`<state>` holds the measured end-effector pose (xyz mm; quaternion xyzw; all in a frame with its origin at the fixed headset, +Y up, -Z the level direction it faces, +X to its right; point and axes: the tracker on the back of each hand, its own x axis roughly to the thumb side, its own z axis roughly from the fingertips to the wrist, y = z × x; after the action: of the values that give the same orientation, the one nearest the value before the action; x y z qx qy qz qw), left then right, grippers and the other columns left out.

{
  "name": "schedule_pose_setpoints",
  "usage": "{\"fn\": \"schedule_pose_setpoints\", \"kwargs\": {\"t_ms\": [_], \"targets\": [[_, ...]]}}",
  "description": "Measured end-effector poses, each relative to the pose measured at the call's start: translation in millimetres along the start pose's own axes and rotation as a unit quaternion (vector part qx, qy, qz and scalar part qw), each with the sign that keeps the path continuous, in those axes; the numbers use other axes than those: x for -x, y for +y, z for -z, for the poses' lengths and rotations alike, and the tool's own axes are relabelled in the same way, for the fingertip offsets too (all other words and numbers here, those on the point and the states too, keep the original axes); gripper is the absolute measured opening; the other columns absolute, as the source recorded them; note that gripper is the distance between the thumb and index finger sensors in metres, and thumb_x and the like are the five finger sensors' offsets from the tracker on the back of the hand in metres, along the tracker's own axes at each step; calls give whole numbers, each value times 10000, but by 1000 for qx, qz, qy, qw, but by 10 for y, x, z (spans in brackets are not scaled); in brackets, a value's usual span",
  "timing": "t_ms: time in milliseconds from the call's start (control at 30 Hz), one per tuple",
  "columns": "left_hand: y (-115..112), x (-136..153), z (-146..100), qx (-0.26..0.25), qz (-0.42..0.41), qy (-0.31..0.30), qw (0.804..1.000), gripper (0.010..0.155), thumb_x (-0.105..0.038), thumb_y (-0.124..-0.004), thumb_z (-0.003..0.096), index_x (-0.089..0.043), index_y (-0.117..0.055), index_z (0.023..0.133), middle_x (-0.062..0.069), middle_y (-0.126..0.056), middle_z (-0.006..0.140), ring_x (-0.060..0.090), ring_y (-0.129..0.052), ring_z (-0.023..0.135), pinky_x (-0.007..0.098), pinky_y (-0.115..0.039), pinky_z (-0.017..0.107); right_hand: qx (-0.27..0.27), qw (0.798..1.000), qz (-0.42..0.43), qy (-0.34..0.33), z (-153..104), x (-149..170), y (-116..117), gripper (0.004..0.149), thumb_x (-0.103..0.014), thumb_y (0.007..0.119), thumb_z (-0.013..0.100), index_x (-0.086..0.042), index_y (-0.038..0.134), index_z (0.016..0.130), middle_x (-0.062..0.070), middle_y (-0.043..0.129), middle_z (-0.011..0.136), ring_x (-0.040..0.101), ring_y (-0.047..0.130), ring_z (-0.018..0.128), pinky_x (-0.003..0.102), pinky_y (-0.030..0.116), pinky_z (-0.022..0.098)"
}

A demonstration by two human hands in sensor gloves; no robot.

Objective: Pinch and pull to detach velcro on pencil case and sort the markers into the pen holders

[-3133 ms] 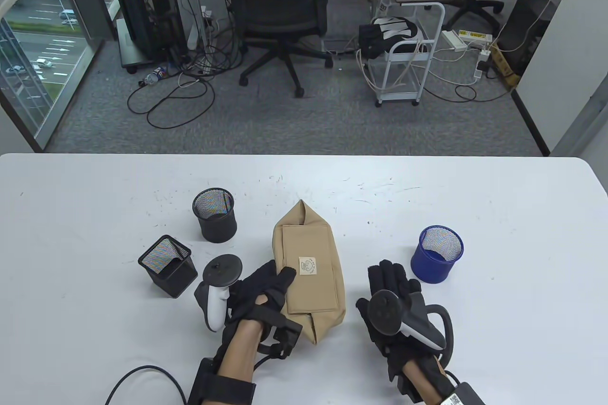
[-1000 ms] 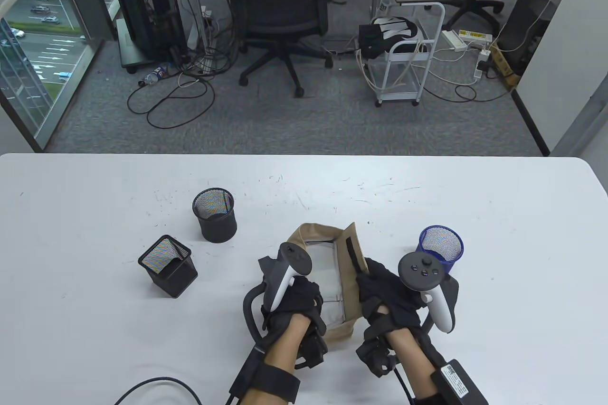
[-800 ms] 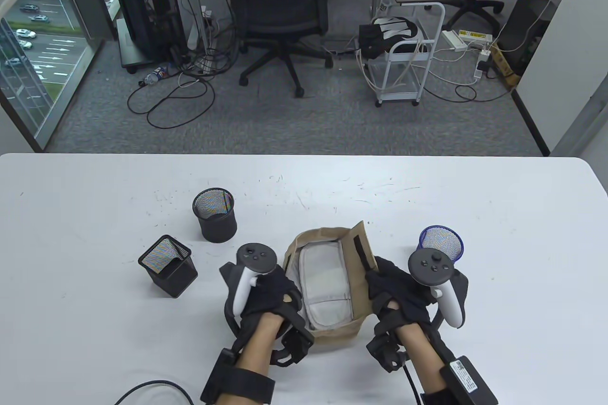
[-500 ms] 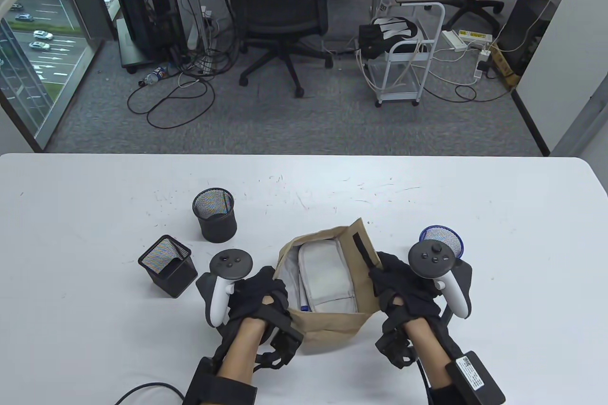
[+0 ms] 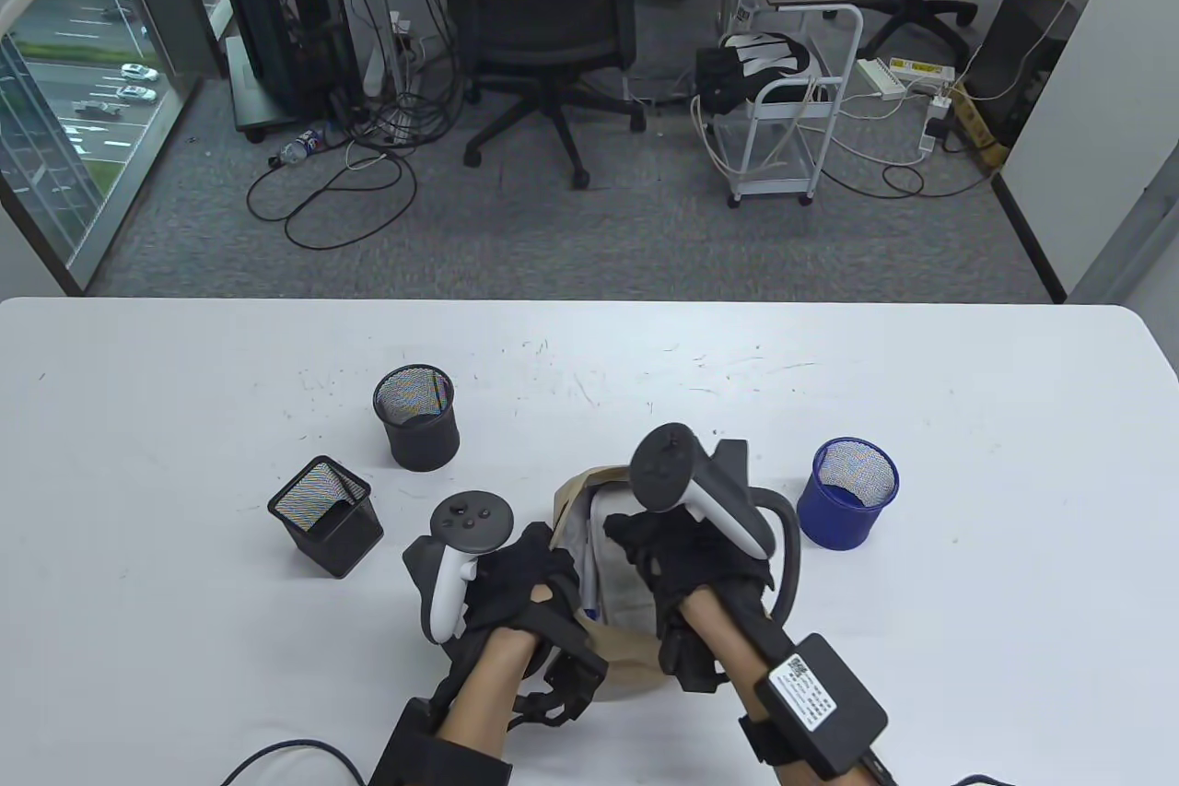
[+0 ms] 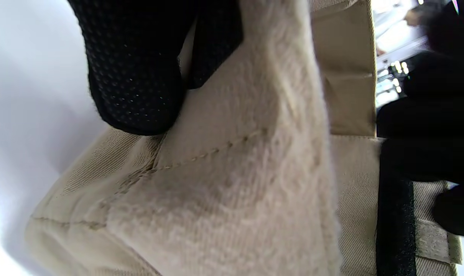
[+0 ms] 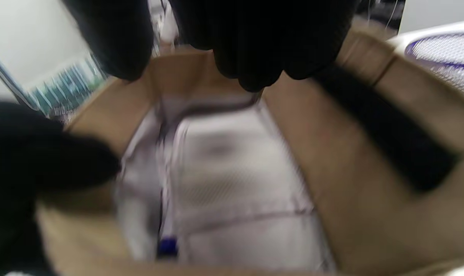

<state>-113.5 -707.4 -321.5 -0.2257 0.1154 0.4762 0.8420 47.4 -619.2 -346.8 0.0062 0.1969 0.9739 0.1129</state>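
Observation:
The tan pencil case (image 5: 622, 657) lies open near the table's front edge, its white lining (image 5: 615, 588) showing. My left hand (image 5: 543, 560) grips the case's left wall; in the left wrist view its fingers (image 6: 136, 88) pinch the fuzzy velcro flap (image 6: 236, 172). My right hand (image 5: 636, 546) hovers over the opening, its fingers (image 7: 251, 57) hanging above the lining and holding nothing. A marker with a blue cap (image 7: 167, 245) lies inside along the left side. The black velcro strip (image 7: 385, 138) runs along the right flap.
A blue mesh holder (image 5: 847, 491) stands right of the case. A round black mesh holder (image 5: 416, 417) and a square black one (image 5: 325, 517) stand to its left. The white table (image 5: 967, 417) stretches beyond them.
The flap was peeled off and the case pulled open. My right hand let go of the right flap and swung left over the opening. My left hand keeps hold of the left wall.

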Motion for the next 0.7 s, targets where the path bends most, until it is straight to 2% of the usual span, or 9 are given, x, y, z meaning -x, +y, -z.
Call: {"fn": "schedule_pose_setpoints", "kwargs": {"t_ms": [133,300,367,467,533,600,700], "targets": [[-11,11,-35,2,-7,-5,1000,651,-225,-677,566,32,-480,1131,360,-707,1050,482,-958,787,370,-1028,327,-10,998,-66,20,187,-198,270,834,-507,914,401,-47,647,1044,262,766,1033,450,876,845,571,772,527],[61,91,-61,1,-30,-4,1000,661,-236,-677,562,41,-475,1128,363,-705,1048,481,-960,783,365,-1029,326,-6,991,-135,19,273,-262,494,959,-535,939,358,-45,548,1084,280,650,1101,479,777,931,604,722,575],[106,112,-65,-8,-42,-2,999,660,-235,-677,561,40,-477,1127,364,-707,1045,482,-962,780,363,-1030,323,1,987,-163,17,253,-274,551,973,-529,953,344,-52,543,1086,275,644,1106,471,773,939,602,722,582],[146,124,-65,-9,-43,3,999,660,-237,-677,561,37,-478,1128,361,-707,1047,479,-962,782,363,-1030,325,23,988,-155,-3,159,-291,508,914,-469,963,375,-58,554,1081,265,661,1099,458,793,930,590,734,581],[164,128,-65,-13,-47,5,999,662,-240,-675,563,38,-471,1129,360,-702,1049,478,-958,786,362,-1030,328,62,988,-141,-22,29,-302,416,870,-408,963,402,-65,546,1084,259,649,1107,455,779,943,590,728,588],[191,143,-65,-22,-52,6,998,662,-243,-674,563,37,-471,1128,358,-704,1049,474,-958,788,358,-1031,329,130,980,-152,-21,-114,-271,301,849,-367,954,422,-83,520,1095,245,610,1130,451,738,976,592,709,613],[216,171,-67,-26,-71,8,997,664,-246,-670,565,40,-465,1129,357,-703,1049,468,-959,790,353,-1031,332,208,969,-137,6,-201,-99,147,841,-332,940,437,-98,486,1105,240,551,1155,453,675,1014,594,670,649]]}}
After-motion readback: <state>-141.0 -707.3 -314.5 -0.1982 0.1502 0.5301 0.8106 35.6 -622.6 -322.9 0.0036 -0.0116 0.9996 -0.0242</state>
